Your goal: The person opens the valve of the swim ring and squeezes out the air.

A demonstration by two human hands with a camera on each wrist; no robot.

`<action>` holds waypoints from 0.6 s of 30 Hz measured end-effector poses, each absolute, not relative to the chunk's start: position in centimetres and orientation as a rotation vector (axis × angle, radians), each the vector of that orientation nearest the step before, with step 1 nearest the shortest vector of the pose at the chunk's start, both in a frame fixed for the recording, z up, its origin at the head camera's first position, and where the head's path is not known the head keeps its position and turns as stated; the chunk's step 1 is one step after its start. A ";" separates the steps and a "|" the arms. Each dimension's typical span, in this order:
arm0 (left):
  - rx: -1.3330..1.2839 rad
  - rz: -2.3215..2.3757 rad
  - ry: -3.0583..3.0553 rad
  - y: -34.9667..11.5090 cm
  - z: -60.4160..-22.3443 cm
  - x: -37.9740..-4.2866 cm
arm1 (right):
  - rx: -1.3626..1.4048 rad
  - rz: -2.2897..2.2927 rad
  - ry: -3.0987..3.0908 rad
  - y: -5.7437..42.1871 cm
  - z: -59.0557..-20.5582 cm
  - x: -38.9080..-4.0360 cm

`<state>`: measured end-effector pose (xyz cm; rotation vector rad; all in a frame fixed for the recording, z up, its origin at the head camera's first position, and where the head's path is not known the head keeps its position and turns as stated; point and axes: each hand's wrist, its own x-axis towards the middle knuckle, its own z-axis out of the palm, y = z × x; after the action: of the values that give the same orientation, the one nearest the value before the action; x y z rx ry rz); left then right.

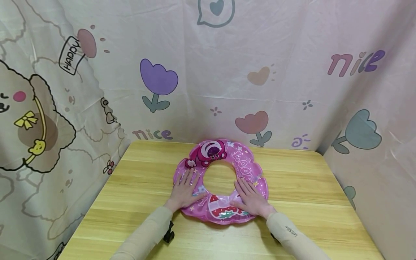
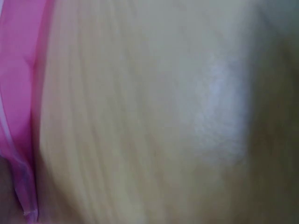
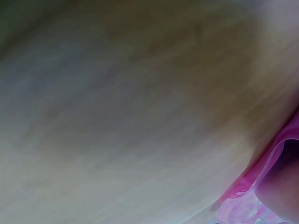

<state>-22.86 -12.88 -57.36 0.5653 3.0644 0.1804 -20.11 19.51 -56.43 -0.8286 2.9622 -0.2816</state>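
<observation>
A pink inflatable swim ring (image 1: 224, 144) lies on the wooden table, printed with a bear, letters and strawberries. My left hand (image 1: 184, 191) rests on its left side, fingers spread and straight. On the lower right side of the ring lies my right hand (image 1: 253, 199), palm down with its fingers extended. The left wrist view shows the pink edge of the swim ring (image 2: 18, 70) at its left border. In the right wrist view, part of the swim ring (image 3: 245, 182) shows in the lower right corner, beside a bit of the hand (image 3: 282, 186).
The light wooden table (image 1: 302, 202) extends around the ring on all sides. A patterned cloth backdrop (image 1: 214, 61) hangs behind the table and along both sides. A black buckle (image 1: 169, 233) hangs by the left sleeve (image 1: 146, 234).
</observation>
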 end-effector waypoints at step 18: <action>0.575 0.151 3.067 -12.8 -56.7 -22.6 | -0.790 -0.244 2.911 19.5 -56.3 -20.3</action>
<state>-22.61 -12.81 -56.75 0.5753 3.0669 0.1508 -20.25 19.46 -56.28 -0.7896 2.9113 -0.2443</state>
